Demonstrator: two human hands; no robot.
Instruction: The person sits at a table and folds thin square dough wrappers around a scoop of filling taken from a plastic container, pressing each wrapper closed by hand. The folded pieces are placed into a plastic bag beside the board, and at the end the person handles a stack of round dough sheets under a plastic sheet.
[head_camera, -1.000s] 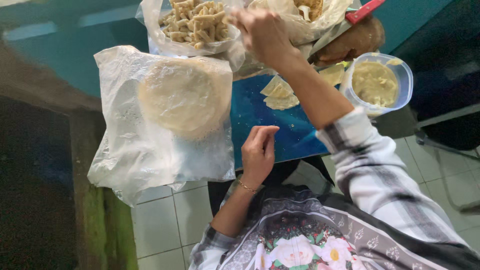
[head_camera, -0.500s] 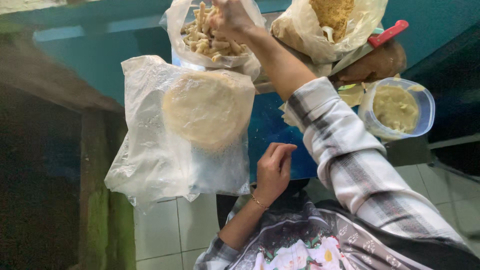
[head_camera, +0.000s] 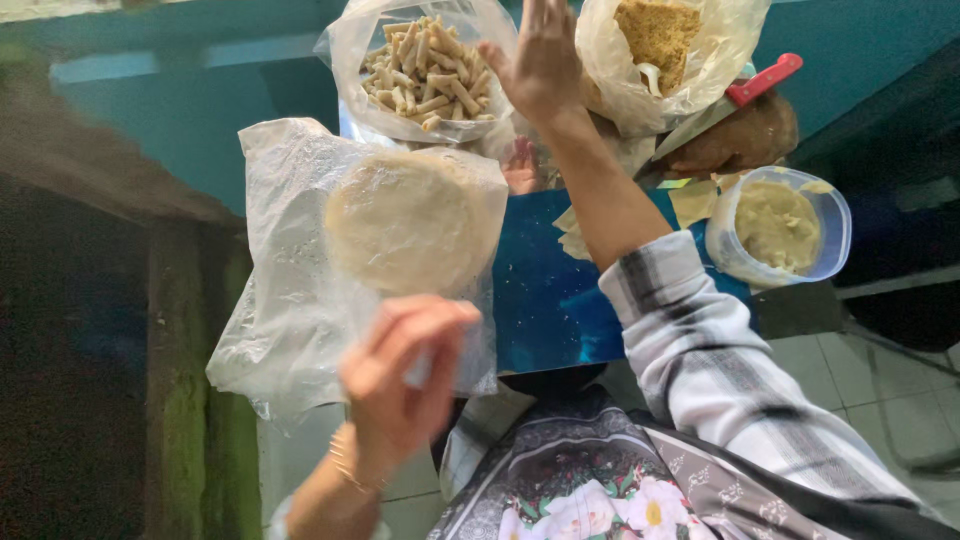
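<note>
Top centre: right hand (head_camera: 543, 62), fingers spread, fingertips cropped; lower left: left hand (head_camera: 400, 375), blurred, newly raised, pinching plastic sheet (head_camera: 285, 300).

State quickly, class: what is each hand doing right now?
Left hand: fingers curled, at the near edge of the clear plastic sheet; a grip cannot be told.
Right hand: open, raised, holding nothing.

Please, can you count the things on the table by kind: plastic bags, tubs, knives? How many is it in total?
Plastic bags: 3, one with a stack of round wrappers, one with rolled sticks, one with a crumbly yellow block.
Plastic tubs: 1, the clear tub of filling.
Knives: 1, the red-handled knife.
Total: 5.
</note>
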